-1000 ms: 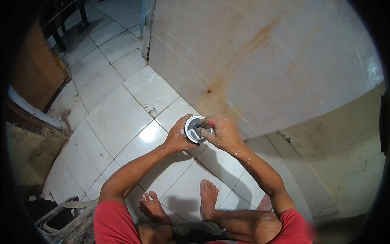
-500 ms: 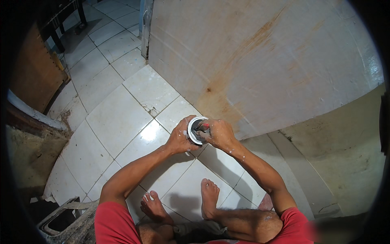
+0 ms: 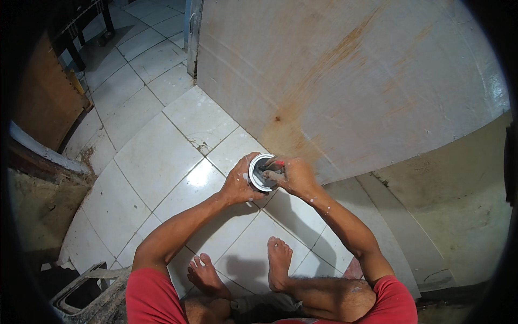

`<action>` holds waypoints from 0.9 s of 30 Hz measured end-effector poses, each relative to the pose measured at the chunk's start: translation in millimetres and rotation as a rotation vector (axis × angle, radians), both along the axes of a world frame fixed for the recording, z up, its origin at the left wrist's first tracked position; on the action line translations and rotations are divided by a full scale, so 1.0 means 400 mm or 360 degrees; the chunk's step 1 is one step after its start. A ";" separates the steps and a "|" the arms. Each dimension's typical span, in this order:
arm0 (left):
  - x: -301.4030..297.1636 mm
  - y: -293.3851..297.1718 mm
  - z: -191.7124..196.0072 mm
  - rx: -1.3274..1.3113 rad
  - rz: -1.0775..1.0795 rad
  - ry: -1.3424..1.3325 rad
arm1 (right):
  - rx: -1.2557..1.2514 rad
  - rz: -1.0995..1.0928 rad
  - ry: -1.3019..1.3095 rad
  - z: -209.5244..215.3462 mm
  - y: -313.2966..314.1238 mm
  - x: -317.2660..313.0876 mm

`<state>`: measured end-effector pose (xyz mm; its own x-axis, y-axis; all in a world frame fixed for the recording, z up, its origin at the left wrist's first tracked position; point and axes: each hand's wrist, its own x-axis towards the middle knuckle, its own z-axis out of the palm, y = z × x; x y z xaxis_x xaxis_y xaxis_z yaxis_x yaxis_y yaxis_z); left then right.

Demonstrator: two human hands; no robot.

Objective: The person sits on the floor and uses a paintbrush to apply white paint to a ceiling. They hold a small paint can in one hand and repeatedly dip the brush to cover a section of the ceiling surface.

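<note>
Around the outer side of a small open can (image 3: 261,189) with a pale rim, my left hand (image 3: 237,180) is closed, holding it above the tiled floor. Dark grey shows inside the can. My right hand (image 3: 299,175) is closed over the can's right edge on a thin tool with a red part (image 3: 279,163). The tool's other end dips into the can, and its kind is hidden by my fingers. Pale splashes dot both hands and the right forearm.
A large greyish panel (image 3: 350,81) with brown scuffed streaks stands just beyond my hands. White floor tiles (image 3: 156,156) lie under my bare feet. At lower left is a worn grey frame-like object (image 3: 89,289); a brown wooden board (image 3: 40,97) stands at far left.
My right hand has shifted slightly to the right with the red-marked tool, which now leans more toward the can's right rim. The left hand and can are nearly unmoved.
</note>
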<state>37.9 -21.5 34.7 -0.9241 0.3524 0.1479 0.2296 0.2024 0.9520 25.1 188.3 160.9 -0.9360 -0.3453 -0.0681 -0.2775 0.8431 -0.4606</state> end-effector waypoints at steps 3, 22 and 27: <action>-0.002 0.000 0.000 -0.0012 0.0005 0.0024 | -0.0130 -0.0087 -0.0056 0.024 0.011 -0.007; -0.001 -0.012 -0.010 -0.0119 0.0072 -0.0023 | -0.0404 -0.0254 -0.0286 0.112 -0.005 0.040; -0.001 -0.014 -0.011 -0.0110 0.0105 -0.0015 | -0.0663 -0.0370 -0.0140 0.115 0.029 0.035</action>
<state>37.7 -27.2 30.3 -0.9469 0.2996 0.1164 0.2046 0.2824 0.9372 39.2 199.9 206.9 -0.9885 -0.1425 -0.0507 -0.0487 0.6172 -0.7853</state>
